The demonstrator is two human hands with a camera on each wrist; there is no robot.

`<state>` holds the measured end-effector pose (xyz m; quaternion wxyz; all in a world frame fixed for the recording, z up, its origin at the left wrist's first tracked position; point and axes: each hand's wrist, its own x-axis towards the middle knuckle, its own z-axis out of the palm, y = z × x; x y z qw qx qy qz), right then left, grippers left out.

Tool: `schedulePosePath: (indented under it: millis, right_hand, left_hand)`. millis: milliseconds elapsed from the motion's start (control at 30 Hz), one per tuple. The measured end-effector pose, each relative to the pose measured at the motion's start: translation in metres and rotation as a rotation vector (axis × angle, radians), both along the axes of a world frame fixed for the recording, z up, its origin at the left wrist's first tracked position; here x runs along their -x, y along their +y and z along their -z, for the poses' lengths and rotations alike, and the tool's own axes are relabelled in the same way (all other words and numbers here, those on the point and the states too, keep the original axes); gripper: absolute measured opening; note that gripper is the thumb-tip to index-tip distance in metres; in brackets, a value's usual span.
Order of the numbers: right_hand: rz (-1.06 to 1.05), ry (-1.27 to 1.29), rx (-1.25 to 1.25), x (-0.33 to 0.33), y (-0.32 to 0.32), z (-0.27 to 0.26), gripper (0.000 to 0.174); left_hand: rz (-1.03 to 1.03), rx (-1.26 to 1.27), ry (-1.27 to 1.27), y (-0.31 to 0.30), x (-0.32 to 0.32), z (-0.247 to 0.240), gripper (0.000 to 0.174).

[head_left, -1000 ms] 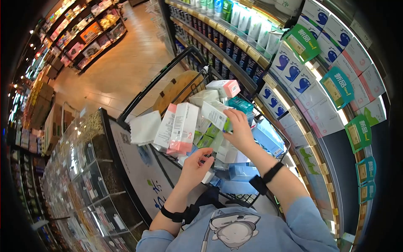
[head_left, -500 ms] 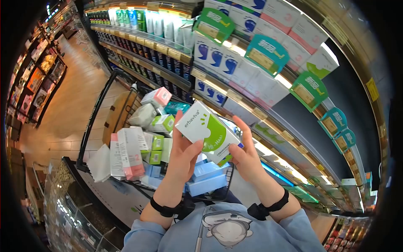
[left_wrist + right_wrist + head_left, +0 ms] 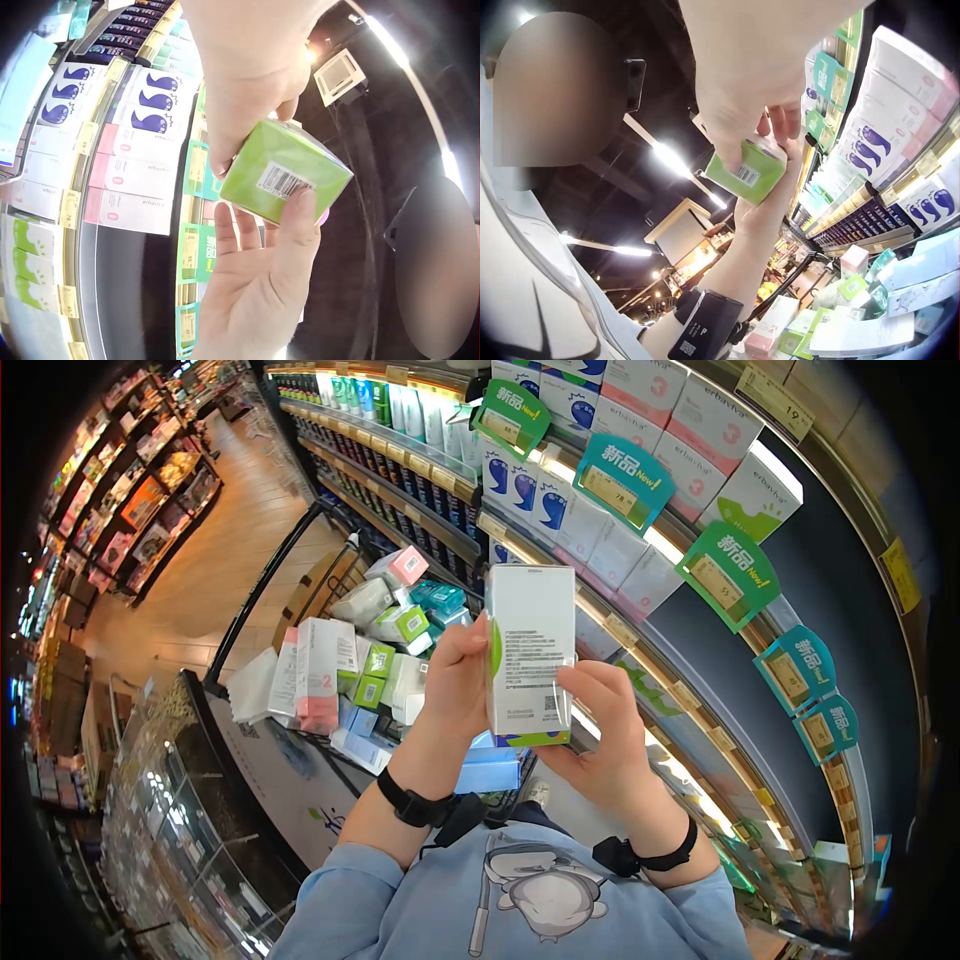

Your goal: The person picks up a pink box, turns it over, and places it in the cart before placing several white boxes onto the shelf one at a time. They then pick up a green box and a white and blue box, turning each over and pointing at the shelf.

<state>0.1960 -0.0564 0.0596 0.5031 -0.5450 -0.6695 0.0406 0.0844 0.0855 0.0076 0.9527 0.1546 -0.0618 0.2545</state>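
A white box (image 3: 532,630) stands nearly upright between both hands, its printed text panel towards the head camera. Its green end with a barcode shows in the left wrist view (image 3: 251,178) and the right wrist view (image 3: 763,186). The left hand (image 3: 453,685) grips the box's left side; its palm side is partly hidden. On the right side, the right hand (image 3: 603,725) holds the box near its lower edge, with its thumb against the green end in the right wrist view. A shopping cart (image 3: 262,595) full of boxes stands below and to the left.
Shelves of boxes (image 3: 690,470) with green and teal price signs (image 3: 733,575) rise at the right. Tubes (image 3: 405,415) line the shelf behind the cart. Transparent bins (image 3: 180,760) stand at the left, with wooden floor (image 3: 180,575) beyond.
One second ago the right hand was on a box in the cart, with the left hand nearby. Both hands then held a box up, front outward; now its text panel faces the head camera.
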Motion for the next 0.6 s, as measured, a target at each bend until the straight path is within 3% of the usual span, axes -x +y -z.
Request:
schedulePosePath:
  millis: [400,533,600]
  right_hand:
    - [-0.04,-0.019,-0.064,-0.032,-0.03,-0.012,0.074]
    - [-0.03,-0.04,-0.07,-0.04,-0.036,-0.014,0.074]
    - [-0.061,0.237,0.099,-0.044,-0.039,-0.01,0.072]
  left_hand:
    - [-0.031,-0.043,-0.006,-0.029,-0.027,-0.019,0.075]
    - [-0.026,-0.079,0.007,-0.035,-0.03,-0.029,0.067]
    - [-0.003,-0.108,0.015,-0.039,-0.031,-0.044,0.061]
